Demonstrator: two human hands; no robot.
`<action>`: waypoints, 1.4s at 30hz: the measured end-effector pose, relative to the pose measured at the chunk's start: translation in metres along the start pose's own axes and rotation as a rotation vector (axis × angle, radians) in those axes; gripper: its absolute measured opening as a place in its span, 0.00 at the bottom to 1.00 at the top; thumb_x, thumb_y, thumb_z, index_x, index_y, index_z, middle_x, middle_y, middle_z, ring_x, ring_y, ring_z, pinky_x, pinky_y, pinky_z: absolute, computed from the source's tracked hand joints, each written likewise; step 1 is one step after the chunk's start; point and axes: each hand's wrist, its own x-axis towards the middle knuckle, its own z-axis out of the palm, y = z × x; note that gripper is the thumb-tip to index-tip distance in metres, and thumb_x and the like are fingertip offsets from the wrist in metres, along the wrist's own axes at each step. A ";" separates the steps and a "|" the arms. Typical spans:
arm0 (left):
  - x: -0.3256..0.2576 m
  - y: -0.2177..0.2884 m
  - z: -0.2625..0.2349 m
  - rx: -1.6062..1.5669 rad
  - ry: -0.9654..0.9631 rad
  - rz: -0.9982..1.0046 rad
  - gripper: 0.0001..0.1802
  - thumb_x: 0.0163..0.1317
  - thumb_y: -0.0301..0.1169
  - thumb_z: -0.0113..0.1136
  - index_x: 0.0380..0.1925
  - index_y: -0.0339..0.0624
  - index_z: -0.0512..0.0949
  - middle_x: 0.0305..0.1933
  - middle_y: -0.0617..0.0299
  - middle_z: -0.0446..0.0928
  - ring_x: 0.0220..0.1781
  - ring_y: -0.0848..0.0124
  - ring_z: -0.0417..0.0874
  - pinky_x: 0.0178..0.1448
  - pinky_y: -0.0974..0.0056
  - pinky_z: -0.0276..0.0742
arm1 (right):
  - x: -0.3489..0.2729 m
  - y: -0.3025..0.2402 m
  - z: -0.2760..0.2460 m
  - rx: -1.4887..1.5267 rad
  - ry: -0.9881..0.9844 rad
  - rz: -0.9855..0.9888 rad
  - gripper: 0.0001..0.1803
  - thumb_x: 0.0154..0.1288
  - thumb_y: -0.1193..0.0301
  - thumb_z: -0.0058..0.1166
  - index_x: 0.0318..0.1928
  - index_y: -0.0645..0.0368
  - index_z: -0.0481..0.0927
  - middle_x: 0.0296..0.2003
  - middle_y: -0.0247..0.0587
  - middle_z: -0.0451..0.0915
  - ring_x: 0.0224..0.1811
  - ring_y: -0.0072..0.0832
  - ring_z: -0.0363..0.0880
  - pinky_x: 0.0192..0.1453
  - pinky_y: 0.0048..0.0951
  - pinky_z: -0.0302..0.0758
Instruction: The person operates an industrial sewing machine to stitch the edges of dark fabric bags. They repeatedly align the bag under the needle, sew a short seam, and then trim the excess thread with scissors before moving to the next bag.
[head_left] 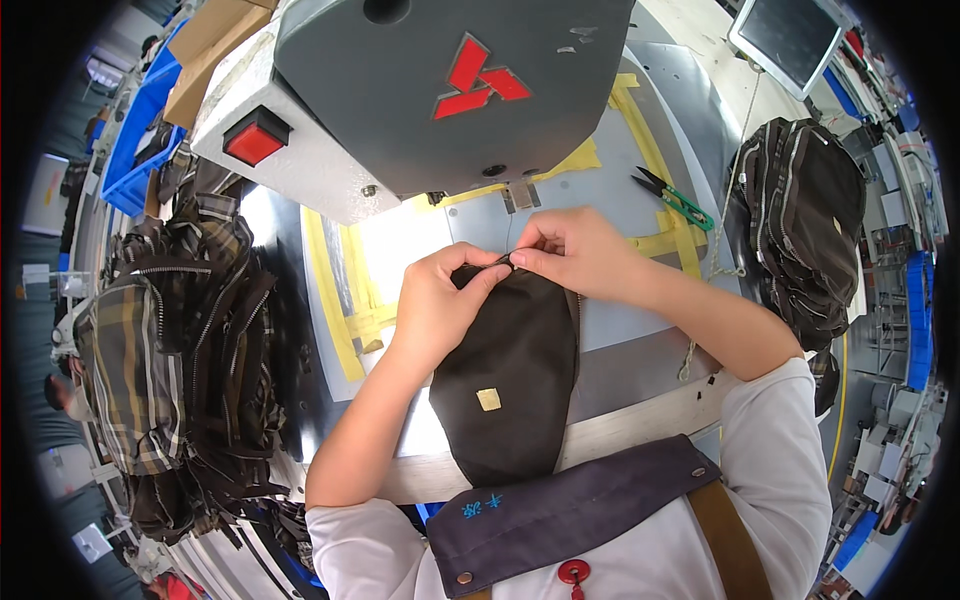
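Both hands meet at the top edge of a dark brown fabric piece [515, 350], which hangs down toward me over the table's front edge. My left hand [440, 295] pinches that edge between thumb and forefinger. Right beside it, my right hand [575, 255] pinches the same edge, fingers curled. A small yellowish patch [488, 400] sits on the fabric. Just beyond my fingers is the head of a grey sewing machine [440, 100], and a thin thread runs down from it to my fingertips. Whatever tiny detail lies between the fingertips is hidden.
Green-handled thread snips [676, 198] lie right of the machine. Plaid bags [130, 370] with zippers pile up at left; a stack of dark zippered bags [805, 220] stands at right. Yellow tape [335, 290] marks the work surface. A cord [735, 210] hangs from a screen [790, 38].
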 end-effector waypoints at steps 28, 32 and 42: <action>0.005 0.002 0.000 -0.013 -0.061 0.019 0.09 0.58 0.28 0.67 0.35 0.34 0.82 0.31 0.57 0.84 0.32 0.72 0.82 0.42 0.67 0.76 | -0.001 0.004 0.006 0.011 0.055 -0.069 0.06 0.64 0.72 0.59 0.35 0.63 0.80 0.30 0.35 0.80 0.31 0.18 0.77 0.37 0.23 0.74; 0.005 -0.003 -0.001 -0.074 -0.028 0.032 0.08 0.58 0.27 0.67 0.35 0.34 0.82 0.32 0.57 0.84 0.34 0.72 0.82 0.43 0.68 0.76 | 0.001 0.001 0.005 0.125 0.049 -0.010 0.08 0.61 0.69 0.61 0.35 0.62 0.81 0.28 0.36 0.81 0.30 0.22 0.77 0.38 0.28 0.75; 0.006 -0.008 0.002 -0.076 0.047 0.145 0.06 0.57 0.25 0.65 0.34 0.35 0.81 0.33 0.58 0.82 0.37 0.67 0.82 0.45 0.66 0.76 | -0.003 -0.005 0.000 -0.161 0.083 0.013 0.12 0.57 0.67 0.63 0.35 0.62 0.81 0.29 0.41 0.82 0.31 0.28 0.81 0.37 0.29 0.76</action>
